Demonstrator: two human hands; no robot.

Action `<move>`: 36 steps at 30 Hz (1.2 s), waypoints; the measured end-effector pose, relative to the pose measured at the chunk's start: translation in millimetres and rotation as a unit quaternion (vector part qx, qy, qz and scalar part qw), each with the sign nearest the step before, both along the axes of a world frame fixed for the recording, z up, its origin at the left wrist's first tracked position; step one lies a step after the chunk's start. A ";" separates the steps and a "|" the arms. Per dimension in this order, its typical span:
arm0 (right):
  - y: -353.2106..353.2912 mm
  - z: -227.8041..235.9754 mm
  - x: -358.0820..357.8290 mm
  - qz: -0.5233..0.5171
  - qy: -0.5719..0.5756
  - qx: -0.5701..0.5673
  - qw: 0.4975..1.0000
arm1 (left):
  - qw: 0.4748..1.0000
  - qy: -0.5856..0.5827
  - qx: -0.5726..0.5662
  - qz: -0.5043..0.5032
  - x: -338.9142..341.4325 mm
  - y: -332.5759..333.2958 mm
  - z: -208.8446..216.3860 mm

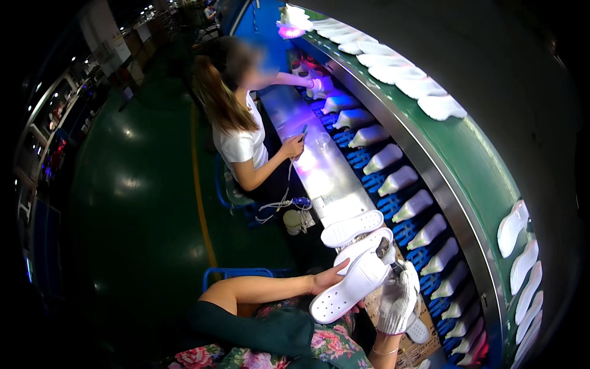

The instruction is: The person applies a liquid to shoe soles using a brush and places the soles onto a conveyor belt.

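My bare left hand (329,280) grips a white shoe sole (347,290) by its side, tilted, with small holes along its lower end. In a white knit glove, my right hand (399,298) closes round a dark-handled, brush-like tool (385,248). The tool's brownish head is at the sole's upper edge; whether it touches cannot be made out. Just beyond lie two more white soles, one (351,228) flat on the bench and another (381,234) partly hidden behind the held one. A greyish sole (418,329) rests beside my gloved wrist.
Pale shoe uppers on lasts (425,231) run in a row along blue holders at right. Beyond them, a green belt (473,138) carries white soles. A co-worker (239,138) sits farther up the metal bench (338,184). A pale tub (293,221) and cable are near the bench's left edge.
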State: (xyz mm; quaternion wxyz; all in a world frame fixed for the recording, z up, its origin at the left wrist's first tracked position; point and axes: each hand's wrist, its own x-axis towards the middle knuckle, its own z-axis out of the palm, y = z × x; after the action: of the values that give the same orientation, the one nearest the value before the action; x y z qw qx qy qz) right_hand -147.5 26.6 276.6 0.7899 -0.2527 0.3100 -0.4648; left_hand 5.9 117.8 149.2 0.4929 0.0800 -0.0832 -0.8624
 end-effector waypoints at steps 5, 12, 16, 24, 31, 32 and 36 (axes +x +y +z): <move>-4.0 -0.4 -20.4 -0.029 0.105 -0.178 0.978 | 0.998 0.058 0.040 0.007 -25.0 -20.7 -1.9; -8.2 33.8 -39.6 -0.055 0.301 -0.366 0.879 | 0.992 0.096 0.048 0.069 -39.8 -43.7 79.4; -4.6 41.0 -48.0 -0.095 0.360 -0.419 0.828 | 0.978 0.170 0.090 0.081 -53.9 -44.1 94.8; -12.3 44.6 -47.0 -0.177 0.415 -0.518 0.726 | 0.978 -0.158 0.036 0.134 -75.5 -46.3 84.2; -3.6 32.3 -45.8 -0.141 0.451 -0.592 0.653 | 0.978 -0.188 0.002 0.092 -76.4 -42.3 73.0; -0.7 33.6 -44.7 -0.123 0.441 -0.594 0.661 | 0.974 -0.207 -0.011 0.089 -73.2 -43.8 74.7; -10.2 40.0 -49.7 -0.124 0.364 -0.500 0.776 | 0.993 -0.066 -0.006 0.097 -66.4 -42.4 62.7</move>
State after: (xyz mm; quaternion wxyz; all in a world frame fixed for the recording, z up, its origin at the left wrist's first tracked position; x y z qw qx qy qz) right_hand -197.2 16.4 316.6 0.3165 -0.7214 0.3269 -0.5220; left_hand -60.5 75.4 211.9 0.5679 0.1419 -0.1125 -0.8029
